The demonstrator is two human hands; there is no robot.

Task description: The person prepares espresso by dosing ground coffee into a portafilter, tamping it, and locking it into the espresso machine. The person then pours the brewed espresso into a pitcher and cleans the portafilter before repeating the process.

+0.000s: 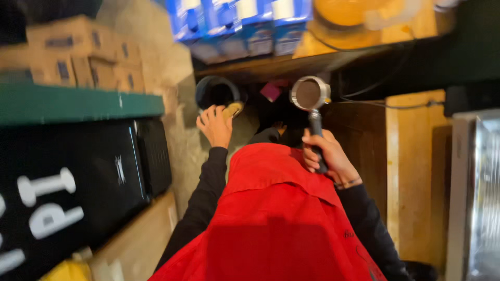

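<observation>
here, round metal portafilter (310,94) w/ dark grounds, black handle, right hand (325,156) gripping.

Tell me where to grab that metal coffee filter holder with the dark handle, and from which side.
Grip the metal coffee filter holder by its dark straight handle, coming from below, the end nearest the body. The round basket faces up with dark grounds inside, so the handle is the only free part. The right hand already wraps it there.
</observation>
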